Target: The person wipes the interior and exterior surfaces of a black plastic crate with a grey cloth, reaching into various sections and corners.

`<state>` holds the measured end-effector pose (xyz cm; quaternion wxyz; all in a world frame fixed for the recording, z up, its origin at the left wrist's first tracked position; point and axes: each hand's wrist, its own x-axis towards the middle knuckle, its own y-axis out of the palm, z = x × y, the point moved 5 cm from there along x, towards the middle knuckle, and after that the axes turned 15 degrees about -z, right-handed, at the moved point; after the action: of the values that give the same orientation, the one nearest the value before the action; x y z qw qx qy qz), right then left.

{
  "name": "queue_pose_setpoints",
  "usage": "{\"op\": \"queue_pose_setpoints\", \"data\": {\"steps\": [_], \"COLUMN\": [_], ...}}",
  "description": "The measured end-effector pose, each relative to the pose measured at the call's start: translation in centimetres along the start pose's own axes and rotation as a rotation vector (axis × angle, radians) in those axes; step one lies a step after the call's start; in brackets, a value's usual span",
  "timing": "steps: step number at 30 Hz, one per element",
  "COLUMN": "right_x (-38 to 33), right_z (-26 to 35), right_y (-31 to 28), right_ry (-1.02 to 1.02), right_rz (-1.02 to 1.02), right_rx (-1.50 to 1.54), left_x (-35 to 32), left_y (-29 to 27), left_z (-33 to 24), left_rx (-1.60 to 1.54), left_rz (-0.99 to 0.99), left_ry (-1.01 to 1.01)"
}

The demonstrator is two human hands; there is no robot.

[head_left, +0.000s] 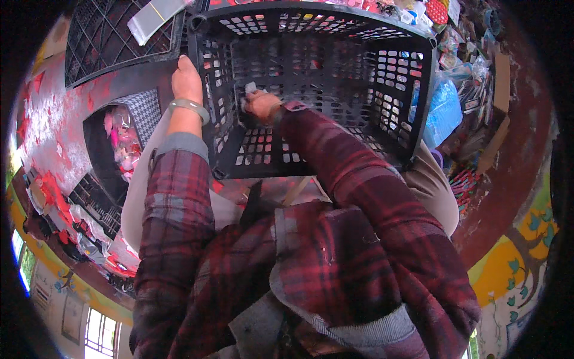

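A black perforated plastic crate (427,90) sits tipped open toward the person, at the knees. Inside, the right hand (262,106) pinches a pale grey wad (250,88) (cloth or paper, too small to tell) by its left wall. The left hand (188,81) is at its outer left side, fingers hidden, grip unclear. A clear-sleeve stack (154,21) is cut off above.

The basket (335,66) is black, the shirt (335,251) red-and-black plaid — the bag (441,110) bright blue.
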<state>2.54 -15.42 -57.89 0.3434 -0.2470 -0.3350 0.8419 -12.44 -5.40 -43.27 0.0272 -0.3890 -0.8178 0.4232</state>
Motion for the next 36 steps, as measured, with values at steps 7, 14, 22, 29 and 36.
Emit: {"op": "queue_pose_setpoints", "data": {"steps": [7, 14, 22, 29, 36], "right_x": [-11.2, -20.6, -17.0, 1.0, 0.8], "right_z": [-8.6, -21.0, -21.8, -0.8, 2.2], "right_y": [-7.6, -11.0, 6.1, 5.7, 5.9], "right_ry": [0.006, 0.371, 0.336, 0.470, 0.075], "right_rz": [0.138, 0.251, 0.544, 0.168, -0.022], "right_rx": [-0.176, -0.582, -0.539, 0.113, 0.083], "left_x": [0.5, 0.1, -0.2, 0.1, 0.3], "left_y": [0.3, 0.0, 0.1, 0.2, -0.4], "left_z": [0.3, -0.3, -1.6, -0.8, 0.3], "left_rx": [0.092, 0.105, 0.158, 0.119, 0.104], "left_rz": [-0.026, -0.026, 0.002, -0.019, -0.009], "left_ry": [0.099, 0.071, 0.111, 0.055, 0.075]}}
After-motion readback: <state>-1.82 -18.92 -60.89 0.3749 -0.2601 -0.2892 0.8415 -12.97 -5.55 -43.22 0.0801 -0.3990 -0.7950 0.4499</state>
